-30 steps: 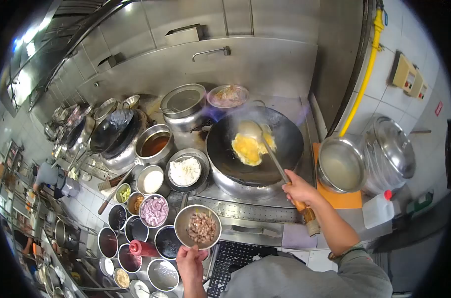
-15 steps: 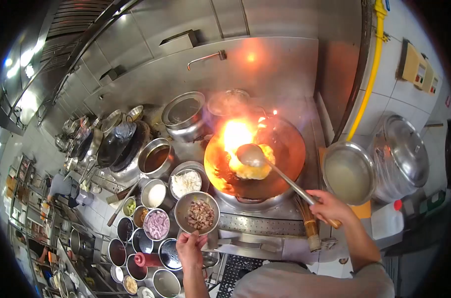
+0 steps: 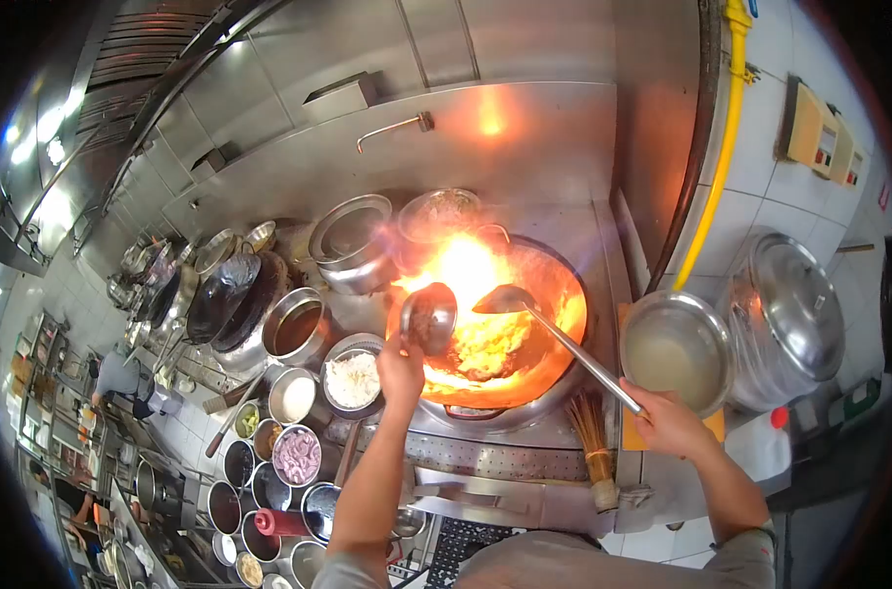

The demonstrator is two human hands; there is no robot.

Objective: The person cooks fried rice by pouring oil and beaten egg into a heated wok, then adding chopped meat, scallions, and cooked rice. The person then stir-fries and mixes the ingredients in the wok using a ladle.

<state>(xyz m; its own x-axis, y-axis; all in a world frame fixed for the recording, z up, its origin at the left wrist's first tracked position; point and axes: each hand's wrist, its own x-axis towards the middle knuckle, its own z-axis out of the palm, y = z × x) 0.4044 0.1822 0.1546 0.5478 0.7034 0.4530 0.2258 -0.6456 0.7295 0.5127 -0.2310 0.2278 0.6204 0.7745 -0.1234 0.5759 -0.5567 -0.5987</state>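
My left hand (image 3: 402, 371) is closed on a small metal bowl (image 3: 429, 316), tipped over the left side of a large wok (image 3: 570, 294). What is left inside the bowl is hard to make out. Tall orange flames rise from the back of the wok and light yellowish food (image 3: 490, 346) in its middle. With my right hand (image 3: 667, 422) I grip the long handle of a ladle (image 3: 585, 357); its scoop hangs over the food, near the flames.
Left of the wok stand a container of white rice (image 3: 353, 381), a pot of brown liquid (image 3: 297, 326) and a pot of sliced onion (image 3: 296, 455). A red squeeze bottle (image 3: 279, 522) lies nearby. A bowl of cloudy liquid (image 3: 677, 344) and a bamboo brush (image 3: 595, 452) sit at right.
My left hand has carried the bowl of chopped meat up and right to the wok and tipped it. The flames have spread wider. The ladle remains over the wok, and the view has shifted slightly.
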